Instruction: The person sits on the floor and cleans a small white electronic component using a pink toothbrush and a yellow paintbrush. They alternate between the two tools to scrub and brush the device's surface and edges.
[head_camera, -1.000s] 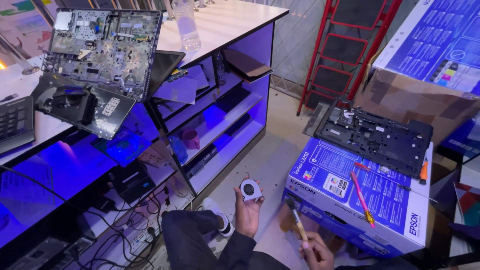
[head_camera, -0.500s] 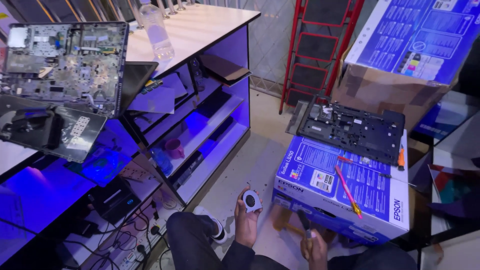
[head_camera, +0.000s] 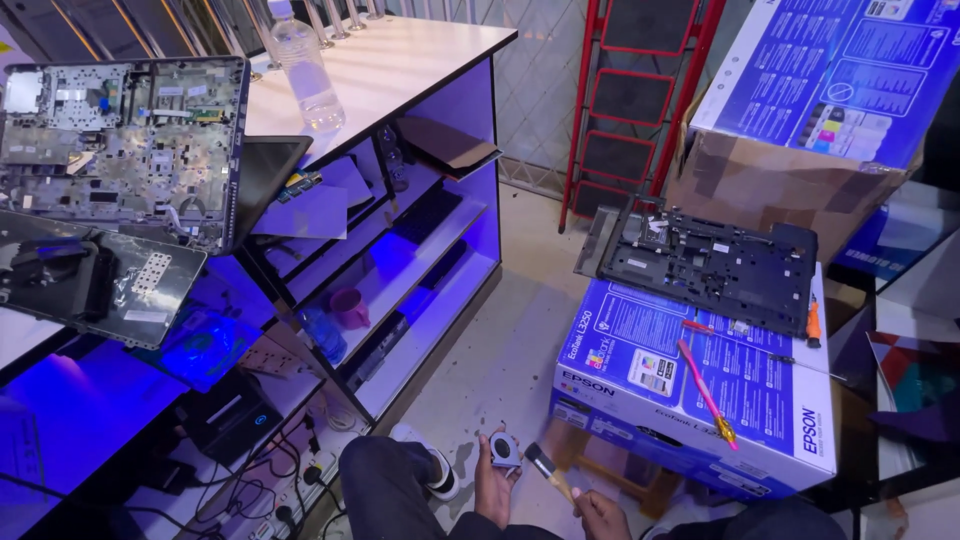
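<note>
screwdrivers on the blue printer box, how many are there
2: a pink-handled screwdriver lies diagonally on the blue printer box, and an orange-handled screwdriver lies at its right edge beside the black laptop base. Others may be hidden.

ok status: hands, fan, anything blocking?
Left hand holds small fan. Right hand holds brush, bristles beside fan. Nothing between them.

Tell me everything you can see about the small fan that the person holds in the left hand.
The small fan is a flat laptop cooling fan, with a grey housing around a dark round opening; its blades are too small to tell. It looks like metal or plastic. The left hand holds it from below, its face tilted up toward the camera, low above the floor near the person's knee. The bristle end of a brush, held in the right hand, is close beside it; contact is unclear.
</note>
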